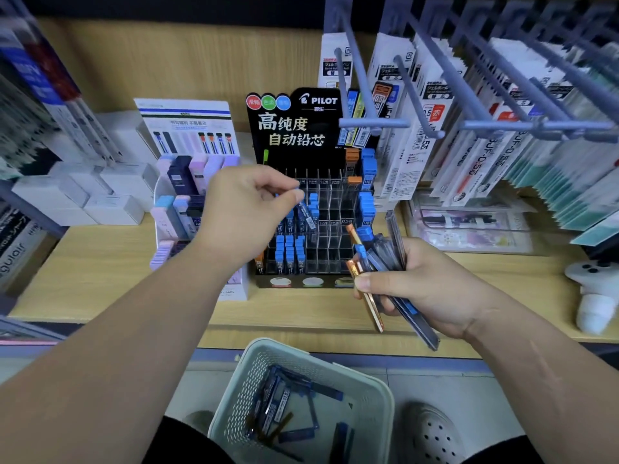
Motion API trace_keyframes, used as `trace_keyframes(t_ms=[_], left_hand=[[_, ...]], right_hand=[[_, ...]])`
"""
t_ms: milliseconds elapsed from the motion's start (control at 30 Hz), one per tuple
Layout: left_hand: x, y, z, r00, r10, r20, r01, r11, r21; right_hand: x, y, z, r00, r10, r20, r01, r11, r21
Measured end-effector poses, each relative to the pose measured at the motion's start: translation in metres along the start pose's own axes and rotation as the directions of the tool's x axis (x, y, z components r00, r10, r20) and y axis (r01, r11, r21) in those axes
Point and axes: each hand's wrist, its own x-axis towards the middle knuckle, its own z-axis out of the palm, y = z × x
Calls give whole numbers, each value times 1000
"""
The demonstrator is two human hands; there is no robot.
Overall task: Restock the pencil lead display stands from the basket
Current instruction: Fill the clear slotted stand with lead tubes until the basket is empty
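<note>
Wooden shelf [100, 262]: black Pilot display stand [301, 135] set at centre; white stand [187, 128] of pastel cases placed just beside, left; white boxes [110, 195] stacked farther left; clear tray [469, 226], white controller [593, 289] set right.

Wooden shelf [301, 316], grey floor [452, 390]

Readable print on a shop shelf of pencil leads and pen refills.
The black cardboard header [296, 128] of the lead display stand reads "PILOT" in white, then "高纯度 自动铅芯" in large white and yellow characters. Blue-capped lead cases [367, 182] in its right column bear "HB". White hanging refill packs [437, 112] to the right show "ZEBRA", "0.5" and a red-boxed "赤". Smaller print is too blurred to read.
</note>
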Motion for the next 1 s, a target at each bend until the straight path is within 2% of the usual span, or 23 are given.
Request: trace_keyframes(t_ms=[167, 400, 633, 800, 1000], left_hand=[[-1, -4, 11, 996, 70, 60, -75, 992, 102], [5, -5, 12, 950, 302, 74, -311, 910, 274], [12, -8, 10, 935, 340, 105, -355, 877, 323], [15, -5, 9, 916, 361, 174, -399, 860, 317], [17, -2, 10, 902, 379, 206, -429, 840, 333]], right_hand=[[0, 1, -3, 1000, -2, -6, 2, 1000, 16], [3, 3, -4, 1000, -7, -6, 7, 1000, 4], [1, 4, -7, 1000, 2, -18, -2, 1000, 18], [2, 4, -8, 993, 7, -119, -4, 1000, 22], [1, 4, -8, 986, -1, -166, 16, 996, 93]])
